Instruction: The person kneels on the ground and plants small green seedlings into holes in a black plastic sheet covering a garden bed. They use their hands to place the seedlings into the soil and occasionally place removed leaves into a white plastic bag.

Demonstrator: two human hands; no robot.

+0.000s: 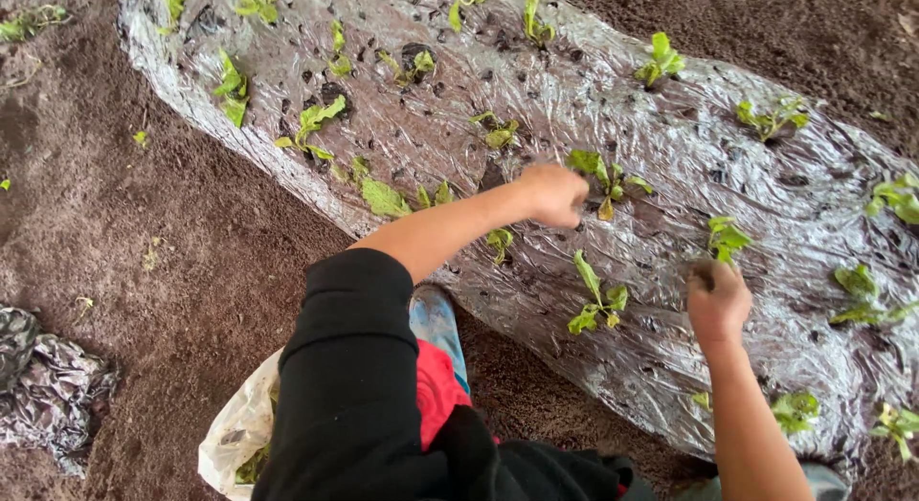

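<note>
Glossy, crinkled silver plastic sheeting (574, 99) covers a raised bed, flanked by matt, crumbly brown soil (172, 262). Soft green seedling leaves (598, 305) poke through. A matt black cloth sleeve (349, 367), a thin whitish plastic bag (239, 429) and a smooth blue rubber boot (436, 321) sit below.

You've got soft, even daylight, no hard shadows; dull glare on plastic mulch sheet (593, 99); slight motion blur.
</note>
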